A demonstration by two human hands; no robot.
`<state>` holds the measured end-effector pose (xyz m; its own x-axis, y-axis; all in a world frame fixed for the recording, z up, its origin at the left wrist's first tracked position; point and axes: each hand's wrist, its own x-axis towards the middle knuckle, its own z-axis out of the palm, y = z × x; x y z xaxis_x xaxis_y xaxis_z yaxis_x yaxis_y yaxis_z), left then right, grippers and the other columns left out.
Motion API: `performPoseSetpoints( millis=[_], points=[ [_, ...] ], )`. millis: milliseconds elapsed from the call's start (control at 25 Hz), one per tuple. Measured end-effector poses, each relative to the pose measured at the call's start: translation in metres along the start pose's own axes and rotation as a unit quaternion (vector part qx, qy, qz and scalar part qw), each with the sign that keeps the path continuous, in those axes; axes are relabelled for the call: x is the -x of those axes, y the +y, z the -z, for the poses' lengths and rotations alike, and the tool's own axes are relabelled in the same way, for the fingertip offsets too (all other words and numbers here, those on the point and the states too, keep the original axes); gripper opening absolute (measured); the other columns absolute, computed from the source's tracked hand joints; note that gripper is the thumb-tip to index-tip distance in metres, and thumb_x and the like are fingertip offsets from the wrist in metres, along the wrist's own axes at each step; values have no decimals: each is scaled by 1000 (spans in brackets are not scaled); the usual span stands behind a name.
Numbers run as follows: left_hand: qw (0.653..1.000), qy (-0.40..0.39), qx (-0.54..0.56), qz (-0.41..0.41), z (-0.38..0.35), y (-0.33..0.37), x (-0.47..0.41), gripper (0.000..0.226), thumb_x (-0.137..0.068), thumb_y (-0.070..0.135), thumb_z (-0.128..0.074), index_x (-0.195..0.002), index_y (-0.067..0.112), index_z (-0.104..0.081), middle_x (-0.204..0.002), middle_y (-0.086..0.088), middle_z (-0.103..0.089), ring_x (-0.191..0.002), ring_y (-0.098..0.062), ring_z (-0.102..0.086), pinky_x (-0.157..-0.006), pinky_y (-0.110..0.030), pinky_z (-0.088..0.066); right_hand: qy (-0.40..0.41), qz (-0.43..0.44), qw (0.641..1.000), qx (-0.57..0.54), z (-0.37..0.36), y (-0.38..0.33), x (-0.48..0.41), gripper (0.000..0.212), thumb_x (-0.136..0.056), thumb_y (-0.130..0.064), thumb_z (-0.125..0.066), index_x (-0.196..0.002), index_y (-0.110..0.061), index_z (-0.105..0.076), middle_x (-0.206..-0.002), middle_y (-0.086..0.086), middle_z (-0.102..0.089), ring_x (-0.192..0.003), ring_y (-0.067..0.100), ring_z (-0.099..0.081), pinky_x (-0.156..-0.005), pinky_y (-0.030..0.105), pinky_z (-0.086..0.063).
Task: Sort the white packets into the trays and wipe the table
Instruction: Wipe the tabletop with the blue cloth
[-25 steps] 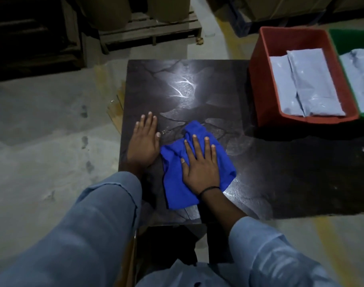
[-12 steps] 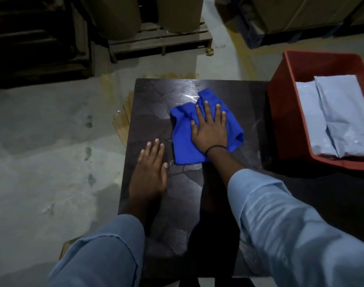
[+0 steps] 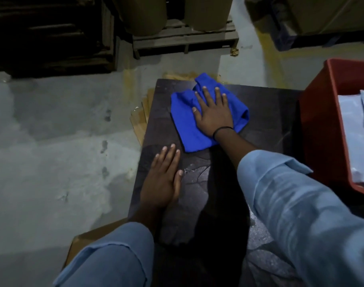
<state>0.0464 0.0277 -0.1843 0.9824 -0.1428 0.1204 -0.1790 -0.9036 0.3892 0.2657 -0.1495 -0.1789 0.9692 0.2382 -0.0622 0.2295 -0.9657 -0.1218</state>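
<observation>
A crumpled blue cloth (image 3: 185,125) lies on the dark table (image 3: 266,112) near its far left corner, its top fold reaching over the far edge. My right hand (image 3: 213,111) presses flat on the cloth, fingers spread. My left hand (image 3: 163,179) rests palm down on the bare tabletop near the left edge, holding nothing. At the right stands a red tray (image 3: 320,129) with white packets (image 3: 357,137) lying inside it, partly cut off by the frame.
Beyond the table's far edge is grey concrete floor with a wooden pallet (image 3: 185,40) carrying brown drums. Dark stacked pallets (image 3: 50,34) stand at the far left. A cardboard piece (image 3: 83,243) lies below the table's near left corner.
My right hand has pushed the blue cloth away from me, from the near middle of the table up to the far left corner. My left hand stayed flat on the table.
</observation>
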Motion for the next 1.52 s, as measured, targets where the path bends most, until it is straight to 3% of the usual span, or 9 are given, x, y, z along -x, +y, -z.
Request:
performPoseSetpoints(
  millis=[200,440,760,1040,1520],
  points=[
    [1000,0,18,19,2,2,2,58,-103,30,-40,-157,10,-33,-168,-8,-21,-157,-25,-12,-127,-45,-15,25,-40,999,-24,-4,-3,62,64,-100,-56,-24,-158,-30,-22,-166,2,-16,-152,39,-6,-123,55,-4],
    [999,-19,-12,48,12,11,9,61,-103,33,-30,-160,10,-24,-169,-12,-15,-157,-32,-10,-126,-50,-15,29,-41,999,-17,-8,-23,204,62,-101,-53,-27,-158,-29,-19,-167,2,-14,-152,40,-8,-121,56,-10],
    [996,-62,-38,48,37,-22,41,67,-102,37,-29,-161,7,-16,-170,-11,-6,-157,-30,-3,-127,-48,-12,-4,-52,999,-6,-10,-90,342,64,-102,-50,-30,-159,-24,-18,-168,6,-3,-152,41,5,-121,58,-9],
    [997,-52,-10,54,34,-22,46,65,-103,37,-27,-161,7,-20,-170,-9,-12,-158,-25,-6,-127,-45,-14,3,-76,997,-6,-10,-97,310,64,-101,-50,-27,-159,-24,-18,-168,6,-1,-152,41,6,-121,58,-7],
    [999,-19,-5,44,30,-23,43,63,-102,30,-40,-159,6,-26,-169,-10,-18,-157,-27,-8,-125,-50,-19,42,-86,995,1,-18,-60,128,65,-100,-54,-23,-158,-26,-22,-167,5,-13,-152,42,-4,-121,58,-6]
  ],
)
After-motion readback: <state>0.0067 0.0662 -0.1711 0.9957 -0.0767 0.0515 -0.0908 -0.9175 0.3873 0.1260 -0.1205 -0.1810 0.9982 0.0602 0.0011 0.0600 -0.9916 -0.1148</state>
